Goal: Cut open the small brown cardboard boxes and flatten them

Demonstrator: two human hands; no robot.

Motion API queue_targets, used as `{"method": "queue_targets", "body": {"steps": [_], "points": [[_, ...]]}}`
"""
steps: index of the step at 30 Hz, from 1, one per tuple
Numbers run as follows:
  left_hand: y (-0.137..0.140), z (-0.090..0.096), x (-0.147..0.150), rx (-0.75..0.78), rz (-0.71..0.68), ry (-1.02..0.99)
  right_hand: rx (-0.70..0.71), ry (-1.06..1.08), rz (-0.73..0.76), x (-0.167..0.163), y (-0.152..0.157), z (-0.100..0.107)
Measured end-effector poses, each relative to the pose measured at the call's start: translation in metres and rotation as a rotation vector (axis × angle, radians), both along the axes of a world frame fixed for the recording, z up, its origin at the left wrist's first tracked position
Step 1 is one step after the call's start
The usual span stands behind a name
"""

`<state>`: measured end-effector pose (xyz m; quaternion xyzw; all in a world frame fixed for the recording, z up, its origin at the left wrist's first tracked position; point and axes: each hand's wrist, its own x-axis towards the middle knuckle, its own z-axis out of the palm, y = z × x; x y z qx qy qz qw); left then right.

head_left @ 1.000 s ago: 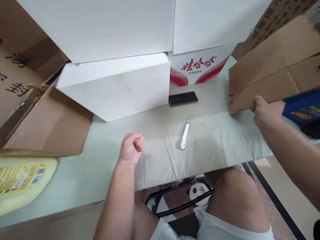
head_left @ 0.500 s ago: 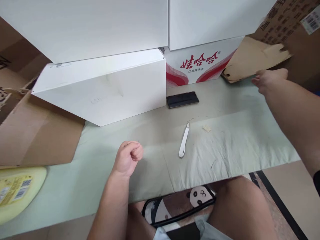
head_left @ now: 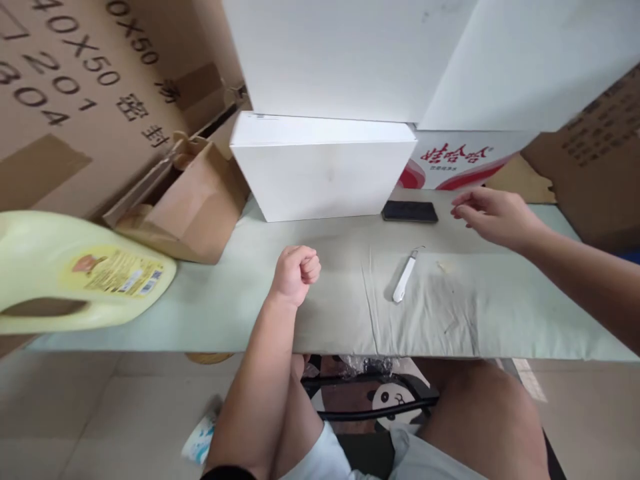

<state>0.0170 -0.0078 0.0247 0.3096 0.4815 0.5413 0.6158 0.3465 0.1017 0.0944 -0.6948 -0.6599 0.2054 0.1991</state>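
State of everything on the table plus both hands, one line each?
left hand: closed in a fist
right hand: fingers loosely bent, nothing visible in it
phone: lying flat, screen dark
white cutter: lying down, blade too small to judge
tablecloth: creased
small brown box: top open
white box: looks closed
yellow jug: cap out of view

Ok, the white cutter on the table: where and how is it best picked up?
Probably mid-handle: the white cutter lies flat, its slim handle toward the person and its metal tip pointing away. A pinch across the handle from above, with the right hand coming from the right, should keep fingers off the tip.
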Motion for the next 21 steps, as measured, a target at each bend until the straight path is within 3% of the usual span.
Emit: {"method": "queue_targets", "body": {"steps": [4, 11, 16, 21], "points": [[-0.008, -0.001, -0.019, 0.05, 0.047, 0.044, 0.104, -0.195, 0.447, -0.074, -0.019, 0.01], [-0.023, -0.012, -0.052, 0.044, 0.116, 0.329, 0.218, -0.063, 1.063, -0.22, -0.043, -0.005], [-0.028, -0.016, -0.073, 0.023, 0.123, 0.469, 0.337, -0.023, 1.314, -0.315, -0.062, 0.003], [-0.036, -0.009, -0.083, 0.01, 0.107, 0.515, 0.485, -0.042, 1.34, -0.377, -0.056, 0.019]]}}
